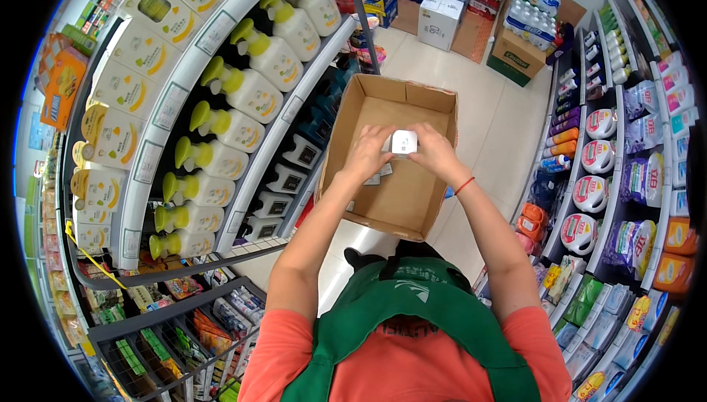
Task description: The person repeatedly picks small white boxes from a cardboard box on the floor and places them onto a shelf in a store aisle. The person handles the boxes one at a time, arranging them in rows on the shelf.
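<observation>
White box (403, 142) held level between both hands, long axis crosswise.

A shop aisle seen from above, with a pale tiled floor (482, 118) running between two runs of shelving. The left shelves (213, 85) carry white pump bottles (247, 89) with yellow-green tops and white cartons. The right shelves (626, 181) hold coloured bottles, tubs and pouches. Stacked cardboard cartons (515, 52) and wrapped bottle packs stand at the far end. A wire basket rack (169, 343) sits lower left. Lighting is bright and even.
</observation>
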`<state>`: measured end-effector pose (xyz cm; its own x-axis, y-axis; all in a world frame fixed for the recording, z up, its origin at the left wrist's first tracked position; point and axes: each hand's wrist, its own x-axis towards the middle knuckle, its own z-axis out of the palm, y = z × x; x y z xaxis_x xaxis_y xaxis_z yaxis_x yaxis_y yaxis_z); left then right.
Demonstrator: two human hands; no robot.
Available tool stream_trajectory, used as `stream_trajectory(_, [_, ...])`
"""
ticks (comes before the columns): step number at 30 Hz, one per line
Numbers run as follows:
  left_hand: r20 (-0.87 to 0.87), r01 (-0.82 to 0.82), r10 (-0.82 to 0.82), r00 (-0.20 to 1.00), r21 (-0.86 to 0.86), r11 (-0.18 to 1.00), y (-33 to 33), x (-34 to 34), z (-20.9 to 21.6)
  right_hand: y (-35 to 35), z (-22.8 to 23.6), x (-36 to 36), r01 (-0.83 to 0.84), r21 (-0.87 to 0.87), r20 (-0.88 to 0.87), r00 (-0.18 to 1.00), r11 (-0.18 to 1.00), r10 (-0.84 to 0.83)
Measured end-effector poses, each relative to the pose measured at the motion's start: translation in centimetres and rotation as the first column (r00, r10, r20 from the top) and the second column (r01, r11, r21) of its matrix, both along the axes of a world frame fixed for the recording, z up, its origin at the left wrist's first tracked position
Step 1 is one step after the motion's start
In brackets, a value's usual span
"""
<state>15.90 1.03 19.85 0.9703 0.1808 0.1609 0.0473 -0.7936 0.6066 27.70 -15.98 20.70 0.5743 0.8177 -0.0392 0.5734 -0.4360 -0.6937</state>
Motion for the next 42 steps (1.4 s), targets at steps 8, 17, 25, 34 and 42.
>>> stream_trajectory(8, [-0.105, -0.040, 0.048, 0.993, 0.076, 0.996, 0.2, 1.6, -4.7, 2.0, -5.7, 0.9, 0.036, -0.161, 0.001, 0.999, 0.986, -0.037])
stream_trajectory(17, [-0.167, -0.064, 0.087, 0.982, 0.135, 0.989, 0.1, 2.1, -6.9, 2.7, -8.5, 0.7, 0.055, -0.188, -0.032, 0.998, 0.981, -0.062])
stream_trajectory(25, [-0.096, -0.101, 0.121, 0.988, 0.188, 0.977, -0.5, 1.6, -6.6, 1.9, -5.6, -0.1, 0.061, -0.083, 0.059, 0.997, 0.995, -0.056])
stream_trajectory(34, [0.033, -0.202, 0.205, 0.978, -0.066, 0.977, -0.1, -1.9, -0.3, 3.4, 0.3, -1.9, 0.014, 0.213, -0.086, 0.996, 0.977, 0.005])
stream_trajectory(42, [0.161, -0.316, 0.323, 0.933, -0.065, 0.946, 1.9, -7.9, 6.9, 7.0, 7.1, -6.0, -0.101, 0.430, -0.092, 0.984, 0.897, 0.155])
